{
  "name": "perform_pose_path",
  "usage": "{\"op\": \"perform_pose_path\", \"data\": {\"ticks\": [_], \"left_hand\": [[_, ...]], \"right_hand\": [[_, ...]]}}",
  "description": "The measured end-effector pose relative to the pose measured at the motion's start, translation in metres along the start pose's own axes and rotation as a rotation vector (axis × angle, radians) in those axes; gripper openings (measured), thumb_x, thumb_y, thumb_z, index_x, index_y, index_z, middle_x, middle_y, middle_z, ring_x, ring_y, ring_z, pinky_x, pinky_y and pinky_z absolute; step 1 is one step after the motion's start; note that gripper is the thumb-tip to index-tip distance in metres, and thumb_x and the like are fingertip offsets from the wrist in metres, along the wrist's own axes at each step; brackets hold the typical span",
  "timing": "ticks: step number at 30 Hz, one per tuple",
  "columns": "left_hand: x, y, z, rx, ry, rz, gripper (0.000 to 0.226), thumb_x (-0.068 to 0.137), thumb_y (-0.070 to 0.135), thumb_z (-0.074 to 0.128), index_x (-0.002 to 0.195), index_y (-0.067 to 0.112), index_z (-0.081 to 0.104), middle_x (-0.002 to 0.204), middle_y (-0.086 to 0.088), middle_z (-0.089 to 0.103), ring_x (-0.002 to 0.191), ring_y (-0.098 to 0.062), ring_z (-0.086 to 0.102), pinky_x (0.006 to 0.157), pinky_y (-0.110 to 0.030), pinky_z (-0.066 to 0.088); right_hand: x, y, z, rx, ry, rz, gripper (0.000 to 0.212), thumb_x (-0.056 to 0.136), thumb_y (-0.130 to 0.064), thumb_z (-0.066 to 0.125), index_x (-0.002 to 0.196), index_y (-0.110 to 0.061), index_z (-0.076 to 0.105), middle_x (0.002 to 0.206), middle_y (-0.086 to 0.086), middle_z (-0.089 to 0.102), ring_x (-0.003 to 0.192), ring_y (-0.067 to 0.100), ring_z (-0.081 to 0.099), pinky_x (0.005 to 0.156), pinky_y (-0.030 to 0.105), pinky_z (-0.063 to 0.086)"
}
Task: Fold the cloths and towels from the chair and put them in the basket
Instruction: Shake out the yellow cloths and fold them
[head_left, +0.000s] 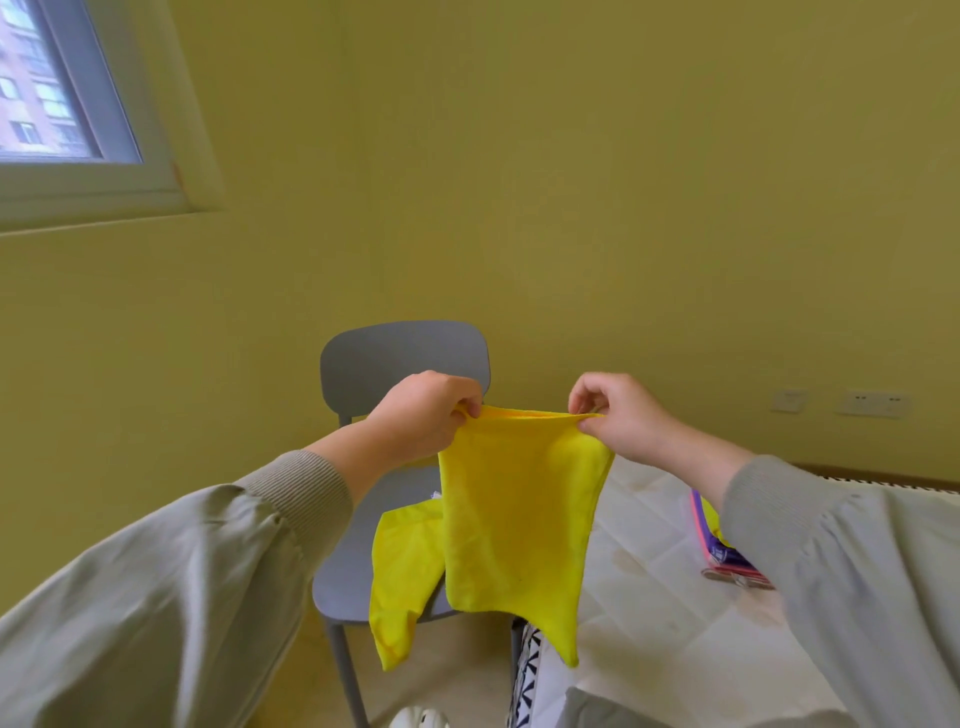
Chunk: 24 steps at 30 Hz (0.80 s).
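The yellow cloth (514, 519) hangs in the air in front of the grey chair (400, 358). Its top edge runs side to side between the two hands, and its long side drops straight down. The left hand (426, 410) pinches the left top corner. The right hand (618, 415) pinches the right top corner. Both hands are level and held out in front, equally near the cloth. To fold it, I think the two corners must meet. A second yellow flap (400, 571) hangs low by the seat, and I cannot tell if it is the same cloth.

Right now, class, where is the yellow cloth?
In the head view, the yellow cloth hangs at lower centre, its top edge pinched between the left hand and the right hand, in front of the grey chair.
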<state>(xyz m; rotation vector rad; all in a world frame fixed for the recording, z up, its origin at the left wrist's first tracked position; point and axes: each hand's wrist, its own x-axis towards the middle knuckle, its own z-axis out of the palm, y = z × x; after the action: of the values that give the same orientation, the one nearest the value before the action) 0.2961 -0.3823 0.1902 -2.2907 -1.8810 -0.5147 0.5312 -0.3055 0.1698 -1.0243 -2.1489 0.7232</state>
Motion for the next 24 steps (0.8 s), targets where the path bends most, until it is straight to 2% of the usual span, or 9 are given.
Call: {"op": "perform_pose_path", "data": {"ticks": [5,6,9,10,12,14,16,22,24], "left_hand": [[0.002,-0.006,-0.001,-0.019,0.001,-0.021,0.021,0.089,0.006,0.056,0.097,0.022,0.067,0.083,0.011,0.056,0.076,-0.012,0.048,0.059,-0.019,0.033],[0.002,-0.006,-0.001,-0.034,0.006,-0.030,0.021,0.088,0.005,0.056,0.096,0.021,0.068,0.083,0.010,0.057,0.076,-0.012,0.049,0.059,-0.019,0.034],[0.005,-0.009,-0.005,-0.086,-0.002,-0.054,0.021,0.085,0.002,0.058,0.092,0.019,0.069,0.084,0.009,0.059,0.081,-0.013,0.052,0.067,-0.022,0.039],[0.005,-0.009,-0.006,-0.102,-0.006,-0.060,0.020,0.084,0.001,0.059,0.090,0.018,0.069,0.083,0.009,0.059,0.081,-0.013,0.053,0.067,-0.021,0.039],[0.006,-0.010,-0.008,-0.125,-0.014,-0.068,0.020,0.083,0.000,0.060,0.087,0.018,0.069,0.081,0.010,0.058,0.081,-0.013,0.054,0.066,-0.020,0.038],[0.006,-0.010,-0.009,-0.134,-0.028,-0.067,0.020,0.083,0.000,0.060,0.087,0.017,0.069,0.081,0.009,0.058,0.080,-0.013,0.054,0.067,-0.021,0.039],[0.007,-0.010,-0.010,-0.134,-0.040,-0.064,0.021,0.083,-0.001,0.059,0.087,0.016,0.069,0.082,0.008,0.059,0.081,-0.013,0.054,0.068,-0.022,0.040],[0.007,-0.008,-0.007,-0.128,-0.055,-0.067,0.023,0.083,-0.003,0.056,0.088,0.016,0.070,0.084,0.007,0.059,0.082,-0.013,0.054,0.072,-0.024,0.045],[0.006,-0.007,-0.006,-0.111,-0.069,-0.065,0.027,0.082,-0.005,0.053,0.085,0.017,0.069,0.083,0.006,0.059,0.081,-0.014,0.054,0.070,-0.024,0.045]], "right_hand": [[0.001,-0.002,-0.009,-0.023,-0.164,0.020,0.035,0.076,0.013,0.062,0.075,-0.022,0.064,0.091,0.006,0.066,0.082,0.010,0.060,0.070,0.023,0.051],[0.002,-0.003,-0.010,-0.021,-0.182,0.021,0.036,0.076,0.013,0.062,0.076,-0.023,0.064,0.096,0.006,0.067,0.086,0.010,0.062,0.072,0.023,0.052],[0.003,-0.006,-0.014,0.015,-0.237,0.028,0.039,0.076,0.014,0.061,0.080,-0.025,0.065,0.109,0.009,0.066,0.107,0.017,0.060,0.086,0.044,0.053],[0.003,-0.007,-0.016,0.029,-0.277,0.041,0.041,0.076,0.014,0.061,0.082,-0.026,0.066,0.111,0.009,0.065,0.109,0.018,0.060,0.086,0.047,0.053],[0.003,-0.009,-0.019,0.051,-0.389,0.084,0.046,0.079,0.014,0.058,0.089,-0.030,0.067,0.114,0.004,0.065,0.104,0.018,0.062,0.078,0.042,0.057],[0.004,-0.010,-0.022,0.054,-0.501,0.152,0.049,0.081,0.015,0.055,0.099,-0.028,0.067,0.110,0.001,0.067,0.090,0.016,0.066,0.062,0.030,0.056],[0.005,-0.010,-0.024,-0.001,-0.551,0.194,0.043,0.083,0.015,0.054,0.104,-0.020,0.068,0.098,0.001,0.069,0.076,0.016,0.067,0.056,0.026,0.054],[0.007,0.002,-0.024,-0.005,-0.484,0.280,0.015,0.082,0.006,0.064,0.093,0.000,0.072,0.064,0.000,0.068,0.058,0.012,0.063,0.056,0.023,0.054],[0.007,0.004,-0.024,-0.014,-0.438,0.291,0.008,0.080,-0.001,0.071,0.082,-0.008,0.074,0.063,0.000,0.067,0.056,0.012,0.061,0.056,0.023,0.054]]}}
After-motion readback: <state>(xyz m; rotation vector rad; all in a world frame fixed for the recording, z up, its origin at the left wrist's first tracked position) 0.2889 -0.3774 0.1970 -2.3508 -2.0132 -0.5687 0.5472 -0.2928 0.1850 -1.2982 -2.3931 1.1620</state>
